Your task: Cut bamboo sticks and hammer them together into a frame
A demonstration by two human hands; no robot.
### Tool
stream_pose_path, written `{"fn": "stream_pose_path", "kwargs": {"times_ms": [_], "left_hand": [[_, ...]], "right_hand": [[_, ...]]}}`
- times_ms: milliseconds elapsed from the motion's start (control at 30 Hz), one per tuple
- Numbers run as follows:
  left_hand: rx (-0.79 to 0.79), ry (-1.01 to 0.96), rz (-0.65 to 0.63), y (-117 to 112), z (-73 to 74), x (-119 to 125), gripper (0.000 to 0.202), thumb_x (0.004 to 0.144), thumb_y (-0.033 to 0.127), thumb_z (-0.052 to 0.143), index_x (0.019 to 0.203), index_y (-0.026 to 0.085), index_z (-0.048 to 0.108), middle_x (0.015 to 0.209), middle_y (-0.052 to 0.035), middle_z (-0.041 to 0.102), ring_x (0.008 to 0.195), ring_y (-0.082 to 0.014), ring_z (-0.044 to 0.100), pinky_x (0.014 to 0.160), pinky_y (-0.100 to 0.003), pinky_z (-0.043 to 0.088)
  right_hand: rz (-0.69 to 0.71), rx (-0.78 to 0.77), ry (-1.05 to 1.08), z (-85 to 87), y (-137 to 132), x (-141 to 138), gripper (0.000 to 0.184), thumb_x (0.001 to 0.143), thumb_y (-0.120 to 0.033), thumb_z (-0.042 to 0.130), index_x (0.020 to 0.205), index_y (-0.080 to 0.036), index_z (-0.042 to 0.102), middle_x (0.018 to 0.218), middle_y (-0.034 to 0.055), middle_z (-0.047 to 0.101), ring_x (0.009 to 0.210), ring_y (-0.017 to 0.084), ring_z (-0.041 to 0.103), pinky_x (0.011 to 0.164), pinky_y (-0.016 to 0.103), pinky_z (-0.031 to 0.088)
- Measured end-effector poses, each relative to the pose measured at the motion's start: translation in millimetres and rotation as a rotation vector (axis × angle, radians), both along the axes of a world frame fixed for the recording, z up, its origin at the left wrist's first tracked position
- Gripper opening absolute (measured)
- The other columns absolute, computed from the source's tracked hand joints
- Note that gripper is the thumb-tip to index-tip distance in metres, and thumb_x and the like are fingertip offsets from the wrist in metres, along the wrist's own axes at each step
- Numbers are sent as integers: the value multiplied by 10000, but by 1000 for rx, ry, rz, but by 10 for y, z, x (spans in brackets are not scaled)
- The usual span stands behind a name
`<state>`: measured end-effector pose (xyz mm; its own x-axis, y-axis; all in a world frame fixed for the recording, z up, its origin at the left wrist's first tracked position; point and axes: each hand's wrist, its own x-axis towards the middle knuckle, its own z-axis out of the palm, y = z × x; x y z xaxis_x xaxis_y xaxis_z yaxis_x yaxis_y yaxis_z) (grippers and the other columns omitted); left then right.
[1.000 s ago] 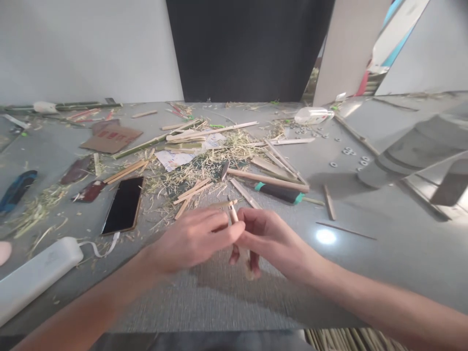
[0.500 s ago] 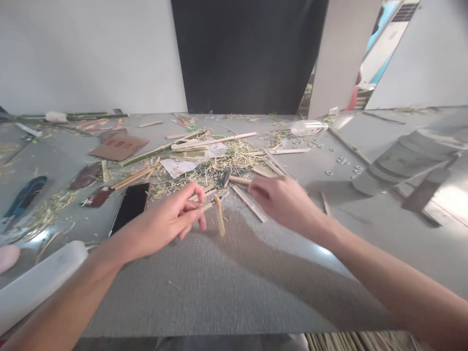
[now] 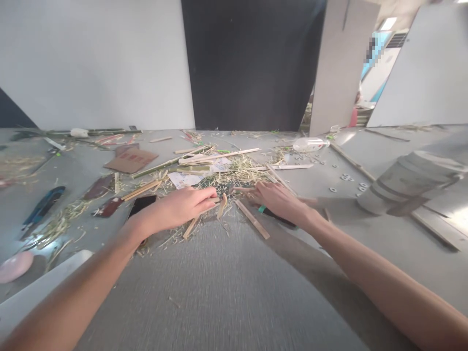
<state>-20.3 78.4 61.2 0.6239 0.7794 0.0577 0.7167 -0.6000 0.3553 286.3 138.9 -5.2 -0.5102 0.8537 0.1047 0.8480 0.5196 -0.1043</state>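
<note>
The left hand (image 3: 183,207) pinches a short pale bamboo stick (image 3: 221,205) low over the grey table (image 3: 226,292), at the straw litter's (image 3: 234,173) edge. The right hand (image 3: 276,201) lies open, fingers apart, over a dark green-banded tool (image 3: 278,218).

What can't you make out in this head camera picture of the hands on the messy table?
Head view, left hand: its fingers and blur hide whether it grips the bamboo piece.
Right hand: covers most of the black tool.
Phone: largely behind the left wrist.
White box: cut off by the left edge.
Washers: too small to count.
</note>
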Motion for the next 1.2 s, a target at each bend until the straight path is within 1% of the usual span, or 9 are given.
{"fn": "stream_pose_path", "kwargs": {"times_ms": [167,267,367,500,633,767,900,1033,1200], "left_hand": [[64,5,57,-60,-120,-62,339,1078,379,384,885,227,618,618,23,577,536,-132,503,544,-264,309],[110,25,84,-31,-106,-91,382,1079,380,396,809,213,609,626,14,592,548,-131,508,567,-264,314],[132,39,104,-3,-85,-112,380,1075,377,415,823,206,644,658,2,625,566,-132,520,587,-265,326],[137,29,124,-2,-99,-112,355,1063,359,432,873,213,694,665,-6,644,568,-138,529,584,-261,337],[152,-3,116,-14,-127,-91,337,1044,342,447,889,215,717,683,-20,672,573,-147,561,595,-266,364],[149,68,143,-26,-129,-76,336,1047,343,448,844,213,681,647,-12,644,554,-146,550,574,-266,343],[165,92,135,-38,-154,-90,326,1045,345,467,839,204,676,646,-21,659,562,-146,578,560,-273,319],[181,123,134,-50,-202,-113,314,1062,352,451,882,210,665,610,-3,628,522,-137,545,549,-279,296],[192,147,100,-62,-265,-125,297,1066,319,448,897,204,665,643,-16,657,549,-146,588,544,-284,298]], "right_hand": [[-122,60,82,416,-129,77,386,1081,-462,307,909,-209,544,724,29,596,577,148,443,593,312,277],[-67,26,193,656,-320,43,443,1078,-523,315,801,-229,496,684,-1,563,602,142,462,606,309,311],[-10,3,260,748,-509,-44,428,1070,-505,368,768,-228,489,658,-6,542,582,134,423,592,319,299],[-29,70,292,722,-629,-139,398,1067,-490,371,787,-236,494,620,-7,505,550,141,383,583,330,278],[-5,23,228,705,-643,-160,395,1064,-476,388,750,-241,443,609,-12,490,545,146,378,585,332,260],[-91,91,337,677,-653,-155,392,1069,-489,361,763,-246,393,587,-23,448,522,143,356,572,328,266],[-18,-10,231,588,-670,-173,368,1062,-454,398,765,-241,436,618,-16,497,548,143,386,582,324,266],[-132,85,375,522,-706,-206,387,1075,-479,343,777,-242,411,606,-21,470,522,133,350,562,314,270],[-44,-12,264,497,-762,-218,398,1068,-478,361,758,-240,436,624,-7,513,529,137,362,559,309,257]]}}
